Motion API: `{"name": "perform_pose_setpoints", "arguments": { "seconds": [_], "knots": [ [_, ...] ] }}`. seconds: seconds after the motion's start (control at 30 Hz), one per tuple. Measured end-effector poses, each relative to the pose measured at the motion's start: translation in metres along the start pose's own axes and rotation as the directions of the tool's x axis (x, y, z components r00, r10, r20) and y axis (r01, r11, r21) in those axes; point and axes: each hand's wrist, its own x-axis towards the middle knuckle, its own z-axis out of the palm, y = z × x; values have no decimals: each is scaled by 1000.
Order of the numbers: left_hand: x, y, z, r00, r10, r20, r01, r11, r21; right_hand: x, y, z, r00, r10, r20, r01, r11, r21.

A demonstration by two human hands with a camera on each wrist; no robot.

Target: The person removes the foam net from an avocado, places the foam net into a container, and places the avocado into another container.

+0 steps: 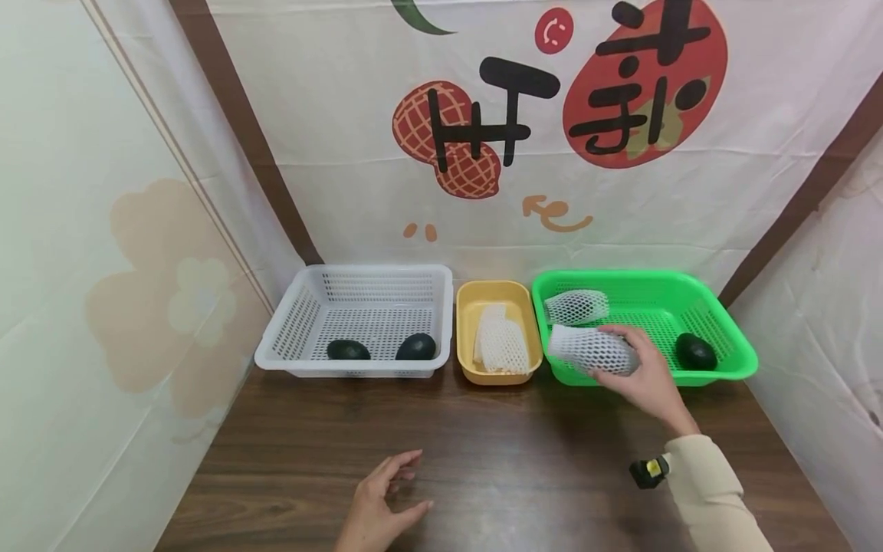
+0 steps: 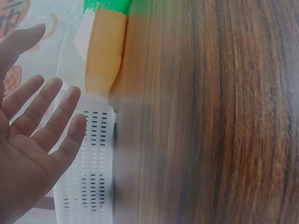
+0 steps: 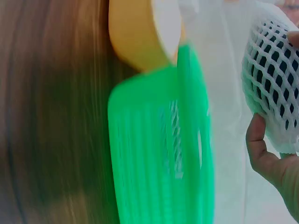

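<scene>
My right hand (image 1: pixel 647 381) grips a dark avocado in a white foam net sleeve (image 1: pixel 595 349) by its right end, above the front rim of the green basket (image 1: pixel 734 349). In the right wrist view the dark skin shows through the mesh of the sleeved avocado (image 3: pixel 275 77). Inside the green basket lie another sleeved avocado (image 1: pixel 577 307) at the left and a bare avocado (image 1: pixel 695 352) at the right. My left hand (image 1: pixel 378 502) hovers near the table's front with fingers loosely bent and nothing held; the left wrist view shows its bare palm (image 2: pixel 28 156).
Between the baskets stands a yellow bin (image 1: pixel 498 288) with white foam net sleeves (image 1: pixel 502 345) in it. At the left, a white basket (image 1: pixel 379 274) holds two bare avocados, one (image 1: pixel 348 349) left and one (image 1: pixel 416 347) right. A printed cloth (image 1: pixel 345 153) hangs behind the wooden table (image 1: pixel 483 452).
</scene>
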Motion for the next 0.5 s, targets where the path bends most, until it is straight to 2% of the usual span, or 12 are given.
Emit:
{"name": "perform_pose_setpoints", "arguments": {
  "seconds": [0.17, 0.3, 0.5],
  "knots": [
    [4, 3, 1, 999, 36, -16, -36, 999, 6, -12, -22, 12, 997, -72, 28, 71, 997, 26],
    [5, 3, 2, 999, 36, -16, -36, 999, 4, -17, -30, 18, 992, -120, 36, 119, 992, 39],
    [3, 0, 2, 1000, 16, -12, -16, 1000, -12, -26, -39, 25, 990, -120, 74, 114, 991, 71]
  ]
}}
